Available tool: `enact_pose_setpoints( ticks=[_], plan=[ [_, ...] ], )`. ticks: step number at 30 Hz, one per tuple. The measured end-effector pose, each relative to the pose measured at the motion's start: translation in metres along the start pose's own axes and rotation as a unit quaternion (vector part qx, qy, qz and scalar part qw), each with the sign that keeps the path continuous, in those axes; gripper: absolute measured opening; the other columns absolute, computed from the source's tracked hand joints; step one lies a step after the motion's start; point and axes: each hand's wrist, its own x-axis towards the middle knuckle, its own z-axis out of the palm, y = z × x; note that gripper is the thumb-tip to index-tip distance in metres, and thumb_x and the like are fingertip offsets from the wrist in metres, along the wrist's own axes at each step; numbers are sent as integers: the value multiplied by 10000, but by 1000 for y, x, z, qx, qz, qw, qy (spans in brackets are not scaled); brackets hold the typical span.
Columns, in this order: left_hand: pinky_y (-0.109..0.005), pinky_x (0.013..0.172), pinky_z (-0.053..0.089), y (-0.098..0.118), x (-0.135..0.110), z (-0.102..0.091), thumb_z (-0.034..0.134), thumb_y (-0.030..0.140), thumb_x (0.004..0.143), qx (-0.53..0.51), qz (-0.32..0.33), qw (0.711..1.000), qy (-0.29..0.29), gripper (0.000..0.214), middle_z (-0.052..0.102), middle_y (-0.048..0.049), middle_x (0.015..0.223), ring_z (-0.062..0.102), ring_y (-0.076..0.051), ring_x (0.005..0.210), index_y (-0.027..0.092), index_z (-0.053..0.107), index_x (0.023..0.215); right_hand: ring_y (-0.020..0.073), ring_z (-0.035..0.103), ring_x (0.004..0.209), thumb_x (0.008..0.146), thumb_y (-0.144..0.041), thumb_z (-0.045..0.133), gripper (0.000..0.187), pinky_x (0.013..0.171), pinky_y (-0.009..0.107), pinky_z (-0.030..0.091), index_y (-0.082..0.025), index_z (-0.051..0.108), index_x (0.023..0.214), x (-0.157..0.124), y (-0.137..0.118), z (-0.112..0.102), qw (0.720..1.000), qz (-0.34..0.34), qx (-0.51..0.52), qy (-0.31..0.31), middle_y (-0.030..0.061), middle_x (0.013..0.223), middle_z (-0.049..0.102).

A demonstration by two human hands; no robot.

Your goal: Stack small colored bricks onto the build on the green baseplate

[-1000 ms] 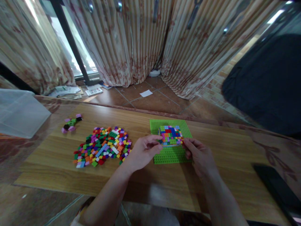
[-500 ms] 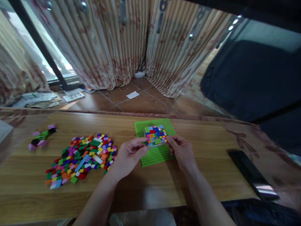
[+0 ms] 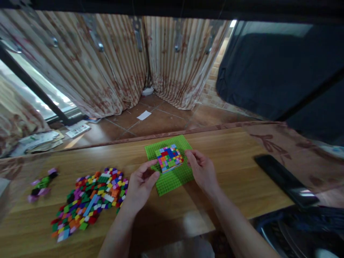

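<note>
A green studded baseplate (image 3: 174, 181) lies on the wooden table, turned slightly. On it sits a low block of many-coloured toy bricks (image 3: 170, 157), with blue and red pieces on its top. My left hand (image 3: 141, 184) is at the block's left side, thumb and forefinger apart, the fingertips close to its edge. To the right of the block, my right hand (image 3: 201, 172) hovers over the plate with thumb and forefinger pinched together. Whatever may be between those fingertips is too small to make out. A small gap separates them from the block.
Loose coloured bricks (image 3: 91, 200) are spread in a pile left of my left hand. Farther left lies a small pink, green and black brick assembly (image 3: 42, 184). A black phone-like slab (image 3: 286, 181) rests at the right. Beyond the table are curtains (image 3: 107, 71) and papers (image 3: 77, 129).
The view has turned a little to the right. My right hand has drawn away from the block's right edge, where its fingertips were before. My left hand stays by the left side.
</note>
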Motion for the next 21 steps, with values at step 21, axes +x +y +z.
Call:
enact_pose_setpoints(
  ticks=[21],
  plan=[
    [-233,632,496,11,-7,-10,560,119,766,-17,99,984,150,260,686,-12,776,653,-139,681,206,722,949,200,646,766,916,-365,527,254,709,333,505,-179,698,891,-27,-27,16,947,-236,-197,95,79,855,702]
  ],
)
